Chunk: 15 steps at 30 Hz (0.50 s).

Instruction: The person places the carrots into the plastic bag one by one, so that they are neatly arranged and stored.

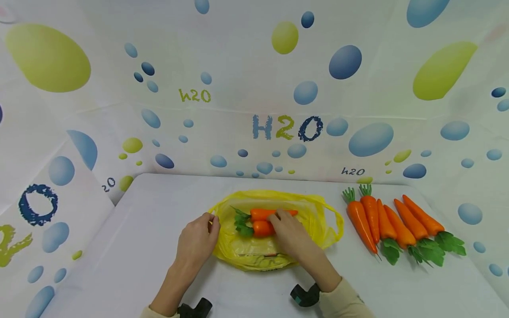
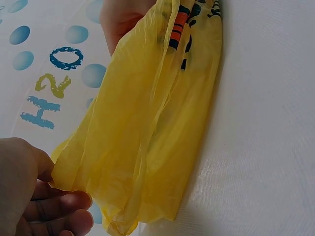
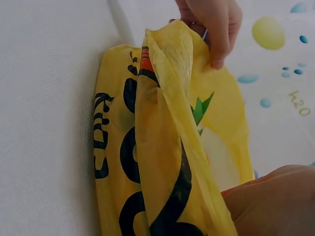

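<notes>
A yellow plastic bag (image 1: pixel 228 254) lies on the white table with its mouth spread. My left hand (image 1: pixel 199 240) pinches the bag's left edge near a handle; in the left wrist view its thumb and fingers (image 2: pixel 56 206) are at the yellow film. Inside the opening are two orange carrots with green tops, an upper carrot (image 1: pixel 260 214) and a lower carrot (image 1: pixel 262 229). My right hand (image 1: pixel 293 236) reaches into the bag and grips the lower carrot, its fingers covering that carrot's tip end. In the right wrist view the bag wall (image 3: pixel 162 162) hides the fingertips.
To the right of the bag, several carrots (image 1: pixel 397 221) lie side by side on the table (image 1: pixel 151 221), some with tops toward the back, others toward the front. The bag's right handle loop (image 1: pixel 339 227) lies loose. A bubble-patterned backdrop (image 1: pixel 238 132) stands behind.
</notes>
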### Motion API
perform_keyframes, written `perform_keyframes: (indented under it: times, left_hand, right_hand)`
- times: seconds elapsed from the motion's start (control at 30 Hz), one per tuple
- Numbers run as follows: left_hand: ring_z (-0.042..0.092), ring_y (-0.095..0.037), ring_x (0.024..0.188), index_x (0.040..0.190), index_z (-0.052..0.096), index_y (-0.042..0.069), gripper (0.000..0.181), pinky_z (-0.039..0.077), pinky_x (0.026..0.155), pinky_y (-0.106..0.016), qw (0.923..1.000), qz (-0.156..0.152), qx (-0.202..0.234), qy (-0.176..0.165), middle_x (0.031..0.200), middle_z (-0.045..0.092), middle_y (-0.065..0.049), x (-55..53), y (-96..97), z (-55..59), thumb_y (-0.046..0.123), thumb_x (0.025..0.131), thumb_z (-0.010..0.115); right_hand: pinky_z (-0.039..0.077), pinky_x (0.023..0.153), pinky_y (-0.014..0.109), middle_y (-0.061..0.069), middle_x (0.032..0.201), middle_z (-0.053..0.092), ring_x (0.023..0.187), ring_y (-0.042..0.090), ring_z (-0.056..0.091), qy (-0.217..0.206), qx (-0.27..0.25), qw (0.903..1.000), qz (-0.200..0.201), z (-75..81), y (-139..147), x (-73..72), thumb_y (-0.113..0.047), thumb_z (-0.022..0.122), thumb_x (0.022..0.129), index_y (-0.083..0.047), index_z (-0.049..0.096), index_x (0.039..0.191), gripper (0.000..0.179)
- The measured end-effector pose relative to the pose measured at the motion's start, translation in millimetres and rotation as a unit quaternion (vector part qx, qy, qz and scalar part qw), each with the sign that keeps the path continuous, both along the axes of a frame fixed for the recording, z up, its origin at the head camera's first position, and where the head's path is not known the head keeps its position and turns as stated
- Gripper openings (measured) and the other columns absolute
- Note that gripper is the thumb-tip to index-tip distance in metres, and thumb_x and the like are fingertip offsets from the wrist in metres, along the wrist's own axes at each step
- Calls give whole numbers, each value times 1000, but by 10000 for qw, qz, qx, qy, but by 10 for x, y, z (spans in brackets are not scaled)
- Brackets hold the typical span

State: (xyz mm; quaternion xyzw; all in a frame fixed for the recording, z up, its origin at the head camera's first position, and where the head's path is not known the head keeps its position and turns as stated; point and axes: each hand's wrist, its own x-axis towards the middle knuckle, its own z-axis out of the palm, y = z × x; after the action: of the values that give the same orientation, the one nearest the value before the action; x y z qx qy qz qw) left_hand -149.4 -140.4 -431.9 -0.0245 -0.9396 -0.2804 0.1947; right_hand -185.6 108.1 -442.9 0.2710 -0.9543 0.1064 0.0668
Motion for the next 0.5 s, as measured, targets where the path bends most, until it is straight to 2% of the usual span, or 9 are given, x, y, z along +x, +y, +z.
perform_keyframes:
  times: [0.13,0.3,0.4,0.5]
  left_hand:
    - [43,-10,50,93,69,0,19,39,48,-21,10000,5,-6,-5,63,58,-3,-1,1,-2,16,97,60]
    - [43,-9,48,92,69,-1,19,39,47,-21,10000,11,-7,-8,63,59,-4,-1,2,-6,15,97,60]
    - [43,-10,48,92,69,-1,19,39,46,-21,10000,14,2,-47,64,59,-4,-1,-1,-4,16,97,60]
    - [43,-10,49,92,68,-1,19,39,47,-21,10000,23,4,-87,64,59,-4,0,-2,0,16,97,60]
  right_hand:
    - [54,78,34,6,103,53,89,19,51,354,-71,9993,-17,-19,6,-14,-3,68,91,-9,61,110,21]
    - [52,80,38,8,101,54,92,24,52,874,35,9962,-15,-41,12,-33,-5,71,89,-7,63,105,18]
    - [52,82,39,8,101,56,92,25,54,943,27,9955,-56,-46,10,-42,-6,74,87,-7,64,104,20]
    - [54,81,37,7,101,56,90,22,53,820,17,9966,-121,-47,8,-44,-9,76,86,-8,63,105,23]
